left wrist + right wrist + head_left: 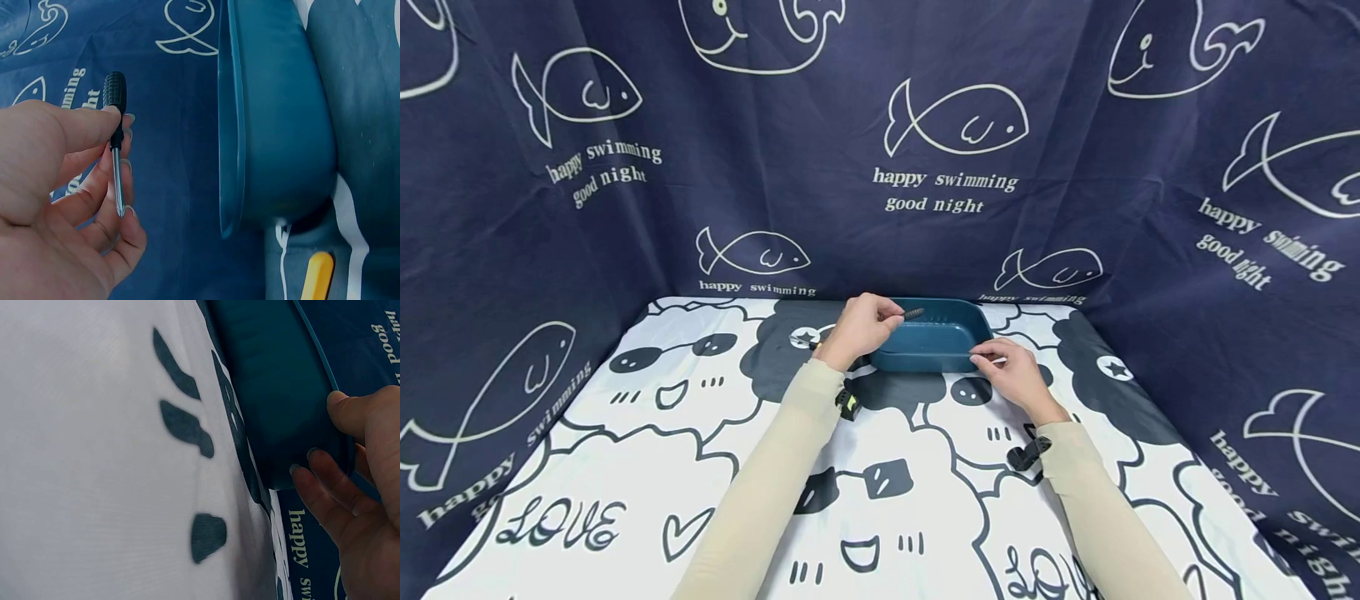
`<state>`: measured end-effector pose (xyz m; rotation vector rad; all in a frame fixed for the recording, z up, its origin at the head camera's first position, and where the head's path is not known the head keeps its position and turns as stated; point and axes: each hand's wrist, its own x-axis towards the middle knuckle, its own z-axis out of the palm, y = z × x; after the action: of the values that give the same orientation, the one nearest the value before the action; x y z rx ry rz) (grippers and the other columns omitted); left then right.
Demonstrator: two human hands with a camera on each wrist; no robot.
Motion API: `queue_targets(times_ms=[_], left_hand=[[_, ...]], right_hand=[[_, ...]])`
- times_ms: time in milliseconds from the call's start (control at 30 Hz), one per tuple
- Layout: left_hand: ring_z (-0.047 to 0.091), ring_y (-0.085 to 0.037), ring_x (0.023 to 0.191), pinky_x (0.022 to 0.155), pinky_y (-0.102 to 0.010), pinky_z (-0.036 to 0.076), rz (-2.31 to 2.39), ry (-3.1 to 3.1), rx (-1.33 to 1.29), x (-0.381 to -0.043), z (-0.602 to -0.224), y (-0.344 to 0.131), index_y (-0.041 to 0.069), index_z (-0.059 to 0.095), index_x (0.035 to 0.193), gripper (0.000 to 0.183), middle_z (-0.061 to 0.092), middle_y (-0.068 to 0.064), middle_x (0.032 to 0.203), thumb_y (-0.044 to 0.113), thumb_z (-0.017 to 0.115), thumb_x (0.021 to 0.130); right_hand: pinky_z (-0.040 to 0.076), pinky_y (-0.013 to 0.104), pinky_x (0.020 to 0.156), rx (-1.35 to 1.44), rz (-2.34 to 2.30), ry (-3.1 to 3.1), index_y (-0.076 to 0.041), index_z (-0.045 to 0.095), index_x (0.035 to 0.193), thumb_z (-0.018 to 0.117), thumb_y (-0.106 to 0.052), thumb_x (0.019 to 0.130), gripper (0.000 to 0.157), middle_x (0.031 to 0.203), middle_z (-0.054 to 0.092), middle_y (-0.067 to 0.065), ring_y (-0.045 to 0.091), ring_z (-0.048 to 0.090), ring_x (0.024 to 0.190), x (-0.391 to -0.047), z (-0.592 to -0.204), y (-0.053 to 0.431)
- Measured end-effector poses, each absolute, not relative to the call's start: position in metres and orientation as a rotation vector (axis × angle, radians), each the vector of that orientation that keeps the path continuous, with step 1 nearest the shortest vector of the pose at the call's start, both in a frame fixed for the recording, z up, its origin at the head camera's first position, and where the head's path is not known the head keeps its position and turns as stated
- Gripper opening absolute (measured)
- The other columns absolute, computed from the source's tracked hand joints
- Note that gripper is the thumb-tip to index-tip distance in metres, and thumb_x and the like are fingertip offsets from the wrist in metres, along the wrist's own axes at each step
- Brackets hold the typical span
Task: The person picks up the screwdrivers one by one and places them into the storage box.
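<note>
My left hand (859,327) pinches a small screwdriver (115,106) by its black ridged handle, between thumb and fingers. Its metal shaft points down along the fingers in the left wrist view. In the head view the handle stands out over a dark teal plastic bin (917,363). At the bin's near right corner, my right hand (1009,367) holds the rim, thumb on the edge and fingertips by the outer wall (281,394). A few small bumps show on the bin's far inner wall.
A yellow-handled tool (319,275) lies on the cloth to the left of the bin, partly cut off in the left wrist view. The table wears a white and grey cartoon cloth (647,467). Dark blue curtains (820,167) with fish prints hang behind and at both sides.
</note>
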<state>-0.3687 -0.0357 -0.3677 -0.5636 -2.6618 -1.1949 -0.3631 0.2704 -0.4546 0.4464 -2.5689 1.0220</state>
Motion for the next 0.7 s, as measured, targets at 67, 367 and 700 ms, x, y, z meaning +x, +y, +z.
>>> queue_targets(times_ms=[67,367,700], left_hand=[[0.069,-0.015,0.091,0.080,-0.034,0.057,-1.202,-2.663,-0.569,-0.370,-0.368,-0.032,0.012,0.079,0.115,0.019,0.076,0.001,0.103,0.020,0.069,0.101],[0.068,-0.013,0.093,0.082,-0.034,0.057,-1.208,-2.692,-0.559,-0.374,-0.367,-0.013,0.014,0.078,0.116,0.019,0.075,0.002,0.103,0.021,0.069,0.101],[0.068,-0.014,0.092,0.083,-0.034,0.056,-1.190,-2.712,-0.519,-0.374,-0.368,0.000,0.015,0.078,0.116,0.019,0.076,0.003,0.104,0.023,0.069,0.101]], right_hand=[[0.059,0.034,0.082,0.442,1.020,-2.571,-0.012,0.080,0.106,0.076,-0.019,0.097,0.012,0.114,0.073,0.005,0.021,0.069,0.099,-0.362,-0.454,0.270],[0.057,0.025,0.080,0.437,1.024,-2.565,-0.011,0.080,0.105,0.076,-0.019,0.096,0.013,0.114,0.073,0.005,0.020,0.068,0.099,-0.360,-0.451,0.270],[0.059,0.036,0.085,0.451,1.027,-2.557,-0.012,0.080,0.105,0.076,-0.019,0.096,0.012,0.114,0.073,0.006,0.022,0.069,0.101,-0.361,-0.454,0.270]])
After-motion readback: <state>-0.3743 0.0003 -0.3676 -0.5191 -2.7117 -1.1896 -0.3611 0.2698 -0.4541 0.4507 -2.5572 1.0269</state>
